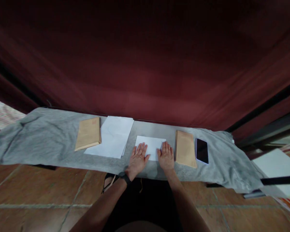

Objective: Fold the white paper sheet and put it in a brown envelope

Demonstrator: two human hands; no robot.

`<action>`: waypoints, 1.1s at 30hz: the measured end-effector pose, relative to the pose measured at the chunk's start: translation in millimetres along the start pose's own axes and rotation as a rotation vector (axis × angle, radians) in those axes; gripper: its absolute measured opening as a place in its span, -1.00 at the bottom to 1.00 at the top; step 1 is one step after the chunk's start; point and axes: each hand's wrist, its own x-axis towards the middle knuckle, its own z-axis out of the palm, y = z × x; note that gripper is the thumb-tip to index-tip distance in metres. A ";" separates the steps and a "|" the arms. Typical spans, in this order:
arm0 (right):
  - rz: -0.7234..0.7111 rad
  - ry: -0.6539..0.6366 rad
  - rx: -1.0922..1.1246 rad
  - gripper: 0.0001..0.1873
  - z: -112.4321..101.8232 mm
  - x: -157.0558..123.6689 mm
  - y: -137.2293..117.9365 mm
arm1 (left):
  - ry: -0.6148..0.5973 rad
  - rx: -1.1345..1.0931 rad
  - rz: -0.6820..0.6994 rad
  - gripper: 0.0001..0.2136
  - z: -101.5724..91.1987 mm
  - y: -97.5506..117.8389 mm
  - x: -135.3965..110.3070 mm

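Observation:
A small white sheet of paper [151, 141] lies in front of me on a grey cloth. My left hand [138, 158] rests flat over its left end, fingers stretched out, with a dark watch on the wrist. Over the right end lies my right hand [166, 156], also flat with its fingers extended. Just right of that hand is a stack of brown envelopes [185, 149]. To the left of my left hand lie larger white sheets [112, 137], partly under another stack of brown envelopes [88, 132].
The grey cloth [50, 138] covers a long narrow surface against a dark red wall [145, 80]. A phone [202, 150] with a dark screen lies right of the right-hand envelopes. A white board-like sheet [275, 164] is at the far right. Tiled floor [50, 187] shows below.

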 end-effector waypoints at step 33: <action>-0.192 -0.043 0.021 -0.31 -32.3 -75.1 -8.5 | 0.025 -0.035 0.027 -0.41 -17.6 -22.1 -54.5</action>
